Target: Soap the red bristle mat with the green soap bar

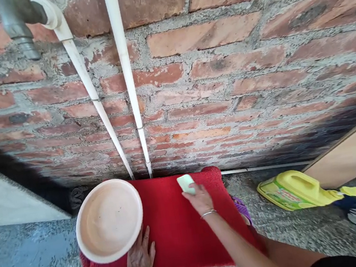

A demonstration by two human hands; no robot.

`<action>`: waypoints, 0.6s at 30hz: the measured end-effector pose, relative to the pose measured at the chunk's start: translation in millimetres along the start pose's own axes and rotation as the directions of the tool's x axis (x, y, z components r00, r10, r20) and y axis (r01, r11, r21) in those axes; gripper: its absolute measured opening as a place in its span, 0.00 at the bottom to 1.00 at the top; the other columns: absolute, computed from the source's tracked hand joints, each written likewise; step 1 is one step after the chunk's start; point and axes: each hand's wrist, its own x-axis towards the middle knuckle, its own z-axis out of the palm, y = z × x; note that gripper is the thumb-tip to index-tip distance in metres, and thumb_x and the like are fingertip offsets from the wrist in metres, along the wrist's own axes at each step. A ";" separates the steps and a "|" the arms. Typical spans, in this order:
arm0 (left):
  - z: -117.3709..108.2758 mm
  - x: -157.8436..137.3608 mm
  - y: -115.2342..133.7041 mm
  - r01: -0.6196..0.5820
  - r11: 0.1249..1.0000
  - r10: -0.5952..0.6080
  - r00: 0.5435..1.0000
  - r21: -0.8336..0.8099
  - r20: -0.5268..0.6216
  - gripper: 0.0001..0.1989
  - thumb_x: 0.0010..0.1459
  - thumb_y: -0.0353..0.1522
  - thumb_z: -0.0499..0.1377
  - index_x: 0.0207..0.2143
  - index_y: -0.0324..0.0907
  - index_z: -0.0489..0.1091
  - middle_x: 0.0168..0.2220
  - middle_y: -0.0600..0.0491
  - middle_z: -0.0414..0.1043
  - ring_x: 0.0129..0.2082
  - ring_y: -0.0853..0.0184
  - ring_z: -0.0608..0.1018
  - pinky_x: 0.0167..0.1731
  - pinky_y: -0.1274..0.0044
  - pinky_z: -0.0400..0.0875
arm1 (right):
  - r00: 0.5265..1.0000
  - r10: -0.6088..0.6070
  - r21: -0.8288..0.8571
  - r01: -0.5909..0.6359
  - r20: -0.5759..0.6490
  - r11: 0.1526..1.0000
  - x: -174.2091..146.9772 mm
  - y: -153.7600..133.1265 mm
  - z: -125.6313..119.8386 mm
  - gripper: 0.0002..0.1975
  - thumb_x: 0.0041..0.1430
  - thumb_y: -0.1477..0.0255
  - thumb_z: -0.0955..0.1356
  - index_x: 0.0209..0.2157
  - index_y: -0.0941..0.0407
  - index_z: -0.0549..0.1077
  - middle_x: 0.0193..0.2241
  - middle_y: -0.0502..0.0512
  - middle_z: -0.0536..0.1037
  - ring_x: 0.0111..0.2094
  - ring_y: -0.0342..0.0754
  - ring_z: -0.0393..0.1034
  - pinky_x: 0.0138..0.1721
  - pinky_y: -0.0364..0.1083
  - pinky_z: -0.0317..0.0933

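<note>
1 pale green bar (184, 182) over 1 red mat (176, 232) | my right hand (201, 199) grips it thumb-to-fingers, arm extended forward | my left hand (139, 256) lies palm-down, fingers slightly spread, beside 1 basin (109, 219) | 1 yellow bottle (290, 191) lies rightward

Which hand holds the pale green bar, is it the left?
No, the right hand grips the pale green bar, while the left hand lies by the basin.

The bar (185, 182) is pale green, the mat (175, 227) red, the basin (107, 220) pale pink, the bottle (293, 190) yellow.
</note>
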 end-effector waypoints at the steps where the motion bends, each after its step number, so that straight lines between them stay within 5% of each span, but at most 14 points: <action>1: 0.2 0.0 -0.4 0.002 1.000 -0.002 1.000 -0.003 0.000 0.26 0.62 0.36 0.50 0.62 0.45 0.59 0.60 0.48 0.66 0.59 0.60 0.68 0.59 0.64 0.62 | 0.996 -0.077 0.033 0.076 0.033 0.997 -9.6 -24.5 19.1 0.16 0.52 0.62 0.70 0.44 0.50 0.72 0.41 0.54 0.71 0.40 0.50 0.70 0.44 0.46 0.61; 5: 1.2 -0.3 -2.3 0.008 1.000 -0.007 1.000 -0.027 0.012 0.25 0.61 0.37 0.51 0.61 0.46 0.61 0.59 0.49 0.67 0.58 0.59 0.69 0.59 0.65 0.63 | 0.938 -0.304 0.035 0.303 0.166 0.952 -45.0 -106.9 74.2 0.16 0.51 0.62 0.70 0.43 0.49 0.73 0.42 0.54 0.72 0.41 0.51 0.68 0.44 0.48 0.58; 9: 0.0 -0.4 -4.2 0.024 0.999 -0.023 0.999 -0.039 0.033 0.26 0.60 0.37 0.52 0.61 0.47 0.62 0.60 0.49 0.65 0.59 0.58 0.68 0.59 0.64 0.61 | 0.910 -0.332 -0.041 0.352 0.248 0.935 -52.1 -122.7 79.4 0.17 0.51 0.63 0.70 0.44 0.49 0.72 0.45 0.56 0.71 0.46 0.54 0.66 0.47 0.50 0.55; 13: 0.3 -0.5 -5.4 0.017 0.999 -0.015 0.999 -0.051 0.029 0.25 0.60 0.38 0.51 0.60 0.47 0.63 0.60 0.49 0.65 0.59 0.57 0.67 0.60 0.64 0.60 | 0.962 -0.199 -0.119 0.223 0.186 0.968 -30.4 -68.0 40.7 0.18 0.50 0.63 0.70 0.45 0.48 0.73 0.44 0.54 0.72 0.44 0.52 0.68 0.47 0.49 0.55; 18: -0.8 0.2 -4.5 -0.002 1.000 0.002 1.000 -0.026 -0.006 0.24 0.60 0.38 0.51 0.57 0.45 0.66 0.58 0.48 0.68 0.60 0.57 0.66 0.61 0.64 0.59 | 0.994 0.112 -0.100 -0.110 0.018 0.989 -0.6 54.3 -35.2 0.18 0.52 0.62 0.69 0.45 0.49 0.73 0.42 0.55 0.73 0.38 0.51 0.71 0.41 0.48 0.59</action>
